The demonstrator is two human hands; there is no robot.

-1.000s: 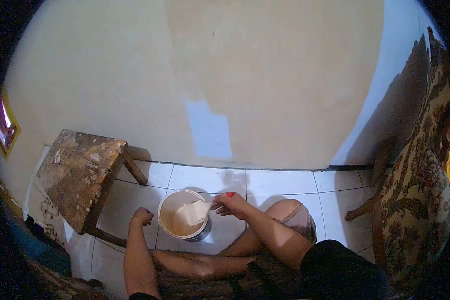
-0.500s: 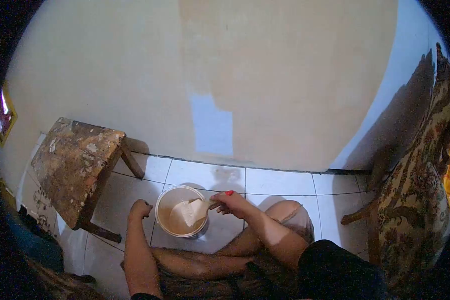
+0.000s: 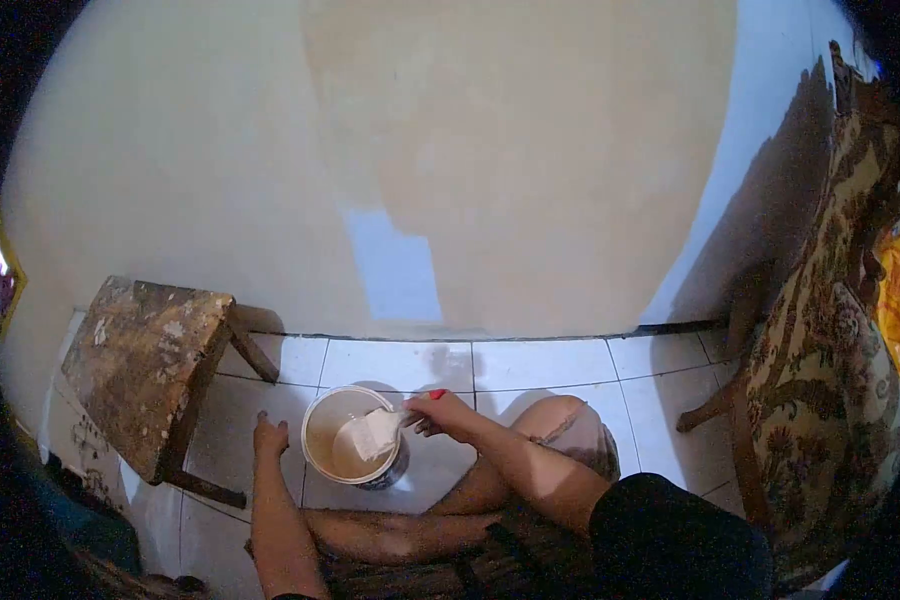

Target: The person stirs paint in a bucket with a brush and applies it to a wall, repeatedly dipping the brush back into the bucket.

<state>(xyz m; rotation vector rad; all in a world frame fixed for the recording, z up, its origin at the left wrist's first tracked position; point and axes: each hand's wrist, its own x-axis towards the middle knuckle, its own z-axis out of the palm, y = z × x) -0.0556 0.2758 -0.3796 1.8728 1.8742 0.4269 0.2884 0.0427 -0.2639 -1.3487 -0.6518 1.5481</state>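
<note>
Paint bucket stands on the white tiled floor between the two hands, half full of beige paint. Just to its right, the right hand grips the red-tipped handle of a brush, whose pale, paint-loaded bristles hang over the bucket's opening, at or just above the paint; whether they touch it cannot be told. On the bucket's other side, the left hand rests on the floor close to the bucket's rim, fingers curled loosely and holding nothing; whether it touches the bucket cannot be told. Beyond the left hand and further left stands a worn wooden stool, its top stained and flaking. Ahead of both hands rises the wall, beige over most of its face with a light blue patch low down, straight past the bucket. Well to the right of the right hand sits a chair with flowered upholstery and wooden legs.
</note>
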